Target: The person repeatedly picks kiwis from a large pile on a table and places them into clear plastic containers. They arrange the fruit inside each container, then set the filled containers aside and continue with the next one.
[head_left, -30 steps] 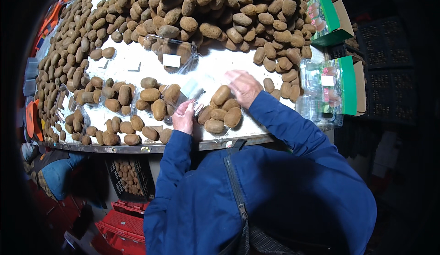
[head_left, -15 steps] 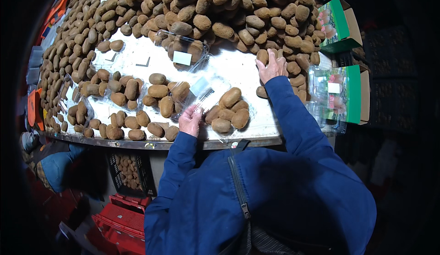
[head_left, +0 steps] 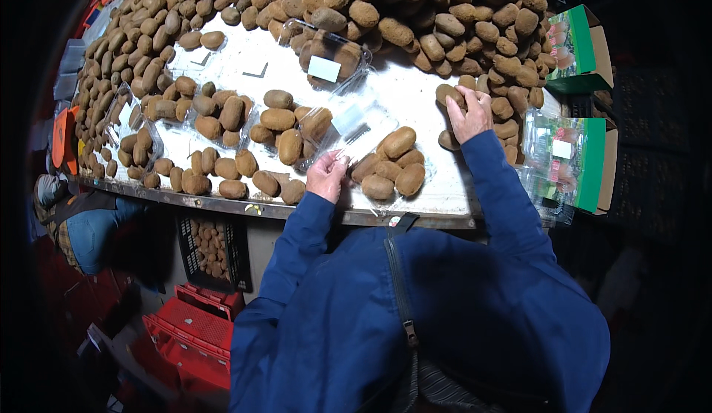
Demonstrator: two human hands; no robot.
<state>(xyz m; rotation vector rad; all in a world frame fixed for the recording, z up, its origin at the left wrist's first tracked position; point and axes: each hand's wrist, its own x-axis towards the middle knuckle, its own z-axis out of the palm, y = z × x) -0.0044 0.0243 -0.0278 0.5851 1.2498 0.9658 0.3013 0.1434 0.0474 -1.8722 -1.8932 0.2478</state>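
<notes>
Brown kiwifruit are everywhere on the white table. With its thumb and fingers pinched together, my left hand holds the near edge of a clear plastic clamshell, whose lid carries a pale label. To the right of that hand, several kiwifruit sit grouped in the clear plastic. My right hand is at the right edge of the pile, its fingers curled round a kiwifruit; a second one touches the fingertips. Another kiwifruit lies just below this hand.
A large kiwifruit heap fills the far side. Closed and open clamshells stand left of centre. Green boxes and stacked clear packs are at the right edge. Below the table are a black crate and red crates; a person is at left.
The whole view has shifted, so the table appears further right and lower. My right hand's fingers have curled closer round the kiwifruit. My left hand keeps its pinch on the clamshell.
</notes>
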